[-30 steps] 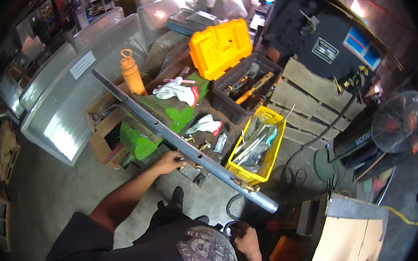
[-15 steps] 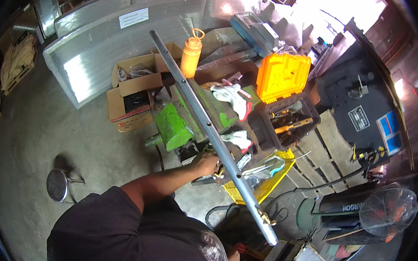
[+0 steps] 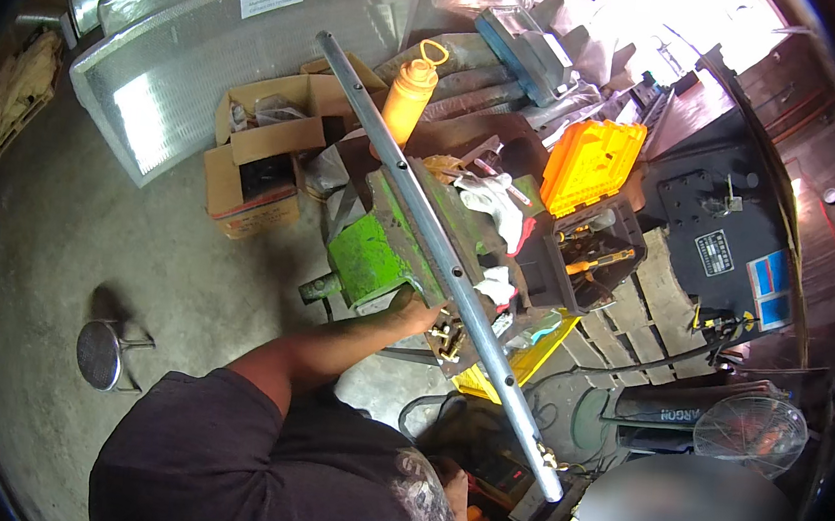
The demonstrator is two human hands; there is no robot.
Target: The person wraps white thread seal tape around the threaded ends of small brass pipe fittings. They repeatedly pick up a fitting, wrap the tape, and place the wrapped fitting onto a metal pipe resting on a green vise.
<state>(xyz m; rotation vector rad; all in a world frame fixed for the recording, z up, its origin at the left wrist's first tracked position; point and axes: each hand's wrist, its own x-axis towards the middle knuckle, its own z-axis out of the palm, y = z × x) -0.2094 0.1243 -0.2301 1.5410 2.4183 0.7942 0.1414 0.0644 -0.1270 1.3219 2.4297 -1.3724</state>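
Observation:
A long grey metal pipe (image 3: 428,224) with holes along its side lies slanted across the green bench vise (image 3: 374,258). Near its lower end sits a small brass fitting (image 3: 546,456). My left hand (image 3: 417,311) reaches in at the vise's near edge, by the pipe; its fingers are hidden there. Several brass fittings (image 3: 447,336) lie just beside that hand. Of my right hand (image 3: 455,493) only a bit of skin shows next to my shirt, its fingers out of sight.
White gloves (image 3: 491,203), an orange bottle (image 3: 409,102) and an open toolbox (image 3: 594,252) stand around the vise. Cardboard boxes (image 3: 256,180) and a stool (image 3: 101,355) are at left. A fan (image 3: 750,435) stands at right, above a blurred patch.
The whole view has shifted. My left hand has moved off the brass fittings toward the vise, leaving them in sight. A blurred patch has appeared at the lower right.

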